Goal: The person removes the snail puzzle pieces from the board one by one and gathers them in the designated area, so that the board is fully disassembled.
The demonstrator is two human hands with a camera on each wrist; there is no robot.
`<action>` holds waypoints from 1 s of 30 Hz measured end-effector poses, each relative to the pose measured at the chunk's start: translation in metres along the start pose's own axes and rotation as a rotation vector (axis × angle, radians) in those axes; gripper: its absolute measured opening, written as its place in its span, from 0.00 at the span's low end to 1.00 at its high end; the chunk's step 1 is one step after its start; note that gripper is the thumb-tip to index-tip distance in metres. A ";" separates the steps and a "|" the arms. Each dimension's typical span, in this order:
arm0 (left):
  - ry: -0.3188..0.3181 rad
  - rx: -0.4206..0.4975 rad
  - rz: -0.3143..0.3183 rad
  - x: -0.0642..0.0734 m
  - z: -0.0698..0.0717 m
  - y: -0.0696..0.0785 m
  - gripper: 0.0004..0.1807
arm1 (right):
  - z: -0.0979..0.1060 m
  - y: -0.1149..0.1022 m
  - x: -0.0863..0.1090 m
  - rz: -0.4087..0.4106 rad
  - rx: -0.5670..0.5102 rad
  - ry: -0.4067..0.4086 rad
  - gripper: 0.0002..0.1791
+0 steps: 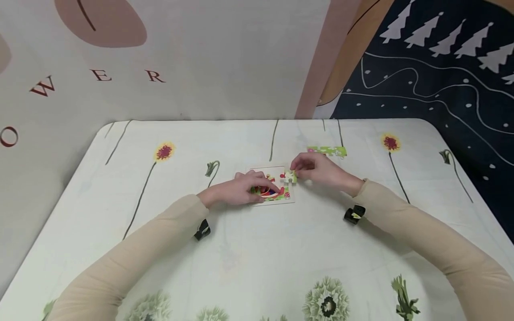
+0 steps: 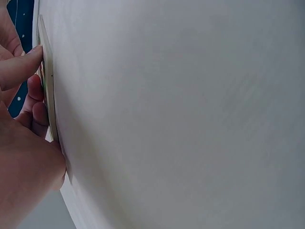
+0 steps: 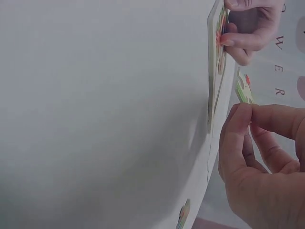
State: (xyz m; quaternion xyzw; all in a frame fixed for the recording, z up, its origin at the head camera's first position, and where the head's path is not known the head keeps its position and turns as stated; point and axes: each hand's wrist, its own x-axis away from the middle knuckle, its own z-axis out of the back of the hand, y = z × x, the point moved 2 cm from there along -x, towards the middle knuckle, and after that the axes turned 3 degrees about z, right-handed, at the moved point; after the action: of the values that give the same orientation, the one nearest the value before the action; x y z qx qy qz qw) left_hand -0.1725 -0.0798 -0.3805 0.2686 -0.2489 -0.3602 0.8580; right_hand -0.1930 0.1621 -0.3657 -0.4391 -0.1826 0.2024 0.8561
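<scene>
A small picture puzzle board (image 1: 292, 197) with a white border lies on the table, partly filled with red and green pieces. My left hand (image 1: 241, 189) rests on it from the left, fingers on the picture, covering part of it. In the left wrist view, fingertips touch the face of the board (image 2: 49, 81). My right hand (image 1: 319, 171) pinches a green and white puzzle piece (image 1: 289, 176) between thumb and finger at the board's upper right corner. The right wrist view shows this piece (image 3: 244, 89) raised above the table, apart from the board (image 3: 211, 71).
Beyond my right hand lies a strip of green puzzle pieces (image 1: 329, 151), partly hidden by the hand. A flower-printed white cloth (image 1: 257, 249) covers the table. Black devices (image 1: 354, 214) hang at both wrists. A printed curtain (image 1: 233, 58) stands behind the table's far edge.
</scene>
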 end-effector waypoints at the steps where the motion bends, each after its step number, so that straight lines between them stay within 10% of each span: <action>1: -0.001 0.002 -0.001 0.000 0.000 0.000 0.21 | 0.001 0.001 0.001 0.004 0.002 0.003 0.11; 30: -0.009 0.051 0.016 0.001 0.000 -0.003 0.22 | 0.042 0.019 0.032 -0.055 0.026 0.100 0.12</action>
State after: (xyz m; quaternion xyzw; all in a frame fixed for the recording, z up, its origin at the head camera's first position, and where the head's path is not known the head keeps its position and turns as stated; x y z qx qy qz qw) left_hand -0.1732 -0.0819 -0.3820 0.2870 -0.2640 -0.3482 0.8525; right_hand -0.1902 0.2170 -0.3540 -0.4323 -0.1489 0.1592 0.8750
